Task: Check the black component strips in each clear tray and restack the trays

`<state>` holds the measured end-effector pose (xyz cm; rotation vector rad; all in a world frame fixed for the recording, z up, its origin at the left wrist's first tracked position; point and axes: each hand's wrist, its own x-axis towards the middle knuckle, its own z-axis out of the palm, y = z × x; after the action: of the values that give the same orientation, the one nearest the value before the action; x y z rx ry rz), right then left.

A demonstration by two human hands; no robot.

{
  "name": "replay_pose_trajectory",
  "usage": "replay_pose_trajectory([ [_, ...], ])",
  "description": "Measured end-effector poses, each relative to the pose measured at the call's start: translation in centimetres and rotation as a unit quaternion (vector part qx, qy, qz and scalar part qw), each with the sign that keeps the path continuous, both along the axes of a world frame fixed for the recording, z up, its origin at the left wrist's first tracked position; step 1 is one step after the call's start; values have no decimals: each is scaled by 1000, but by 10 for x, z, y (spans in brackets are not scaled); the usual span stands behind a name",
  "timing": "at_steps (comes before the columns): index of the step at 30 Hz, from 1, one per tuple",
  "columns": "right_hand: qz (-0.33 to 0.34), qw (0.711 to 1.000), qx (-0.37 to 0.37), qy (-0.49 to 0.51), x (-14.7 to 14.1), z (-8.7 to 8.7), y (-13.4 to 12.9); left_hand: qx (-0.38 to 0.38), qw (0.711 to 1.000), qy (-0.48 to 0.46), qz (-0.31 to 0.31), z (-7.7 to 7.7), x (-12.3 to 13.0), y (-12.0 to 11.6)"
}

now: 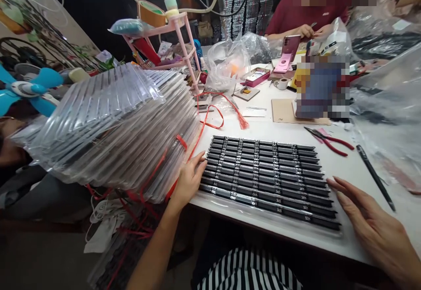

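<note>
Rests the left hand (pixel 189 178) at the left edge of a clear plastic tray (pixel 240 207) with the fingers bent; cannot tell a pinch from a mere touch in that grip. Holds the right hand (pixel 373 224) by the opposite edge with the grip released and the fingers stretched out, at or just beside the rim. Has the tray flat along the near edge of the white desk (pixel 258 125), between both hands, filled with rows of black slotted parts (pixel 266 164) bearing white marks too small to read. Shows a leaning stack of clear trays (pixel 138 136) near the left hand, with red string (pixel 243 123) beside it. Includes red-handled pliers (pixel 324 137) and a black pen-like tool (pixel 375 178) at right. Shows farther back a phone (pixel 291 45) on a pink stand (pixel 282 65), then a person (pixel 305 16) in a dark red shirt with a pale chest mark, likewise unreadable.
</note>
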<state>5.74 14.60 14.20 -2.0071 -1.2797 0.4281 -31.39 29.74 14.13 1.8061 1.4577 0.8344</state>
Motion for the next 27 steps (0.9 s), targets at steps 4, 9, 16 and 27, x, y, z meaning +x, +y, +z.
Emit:
replay_pose_trajectory([
  [4,46,998,34,-27,2,-8,-2,28,995,76,-60,3,15,40],
  [9,82,994,63,-43,2,-10,-3,86,963,240,-84,-2,33,78],
  [16,79,993,64,-52,3,-12,-4,119,966,210,-89,-4,36,86],
  [27,76,994,55,-60,1,-8,-3,89,963,234,-102,-5,44,78],
])
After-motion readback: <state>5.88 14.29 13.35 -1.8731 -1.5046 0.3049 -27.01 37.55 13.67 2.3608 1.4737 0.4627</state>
